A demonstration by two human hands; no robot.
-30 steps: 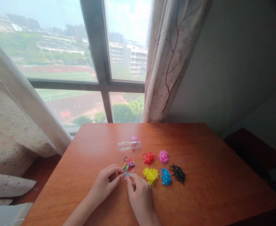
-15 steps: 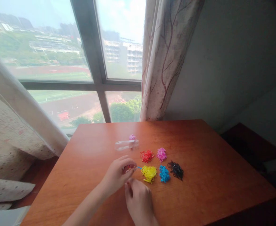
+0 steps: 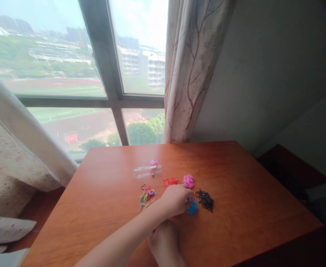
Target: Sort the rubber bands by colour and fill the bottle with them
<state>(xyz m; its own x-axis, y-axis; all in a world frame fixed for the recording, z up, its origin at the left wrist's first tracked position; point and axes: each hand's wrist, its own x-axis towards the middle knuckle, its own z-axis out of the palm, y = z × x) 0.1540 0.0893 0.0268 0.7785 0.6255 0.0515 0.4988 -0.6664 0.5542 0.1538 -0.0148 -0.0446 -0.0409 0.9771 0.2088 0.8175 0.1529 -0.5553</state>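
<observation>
My left hand (image 3: 176, 200) reaches across to the blue rubber bands (image 3: 192, 208), its fingers curled into a pinch at the pile's upper left. A bit of blue shows at its fingertips. My right hand (image 3: 163, 235) lies under my left forearm on the near side; its fingers are mostly hidden. Left of my hands is a mixed heap of coloured rubber bands (image 3: 146, 196). The red pile (image 3: 170, 182) and pink pile (image 3: 188, 180) lie just beyond my left hand, and the black pile (image 3: 205, 200) sits to the right. The yellow pile is covered by my left hand.
A clear plastic container (image 3: 147, 171) lies toward the back of the wooden table (image 3: 243, 185), with a small pink-purple thing (image 3: 153, 162) behind it. A window (image 3: 140, 74) and a curtain (image 3: 193, 74) stand beyond the far edge.
My left hand has moved right from the mixed heap to the blue pile, uncovering the heap. My right hand now sits partly beneath my left forearm. The view has shifted slightly.
</observation>
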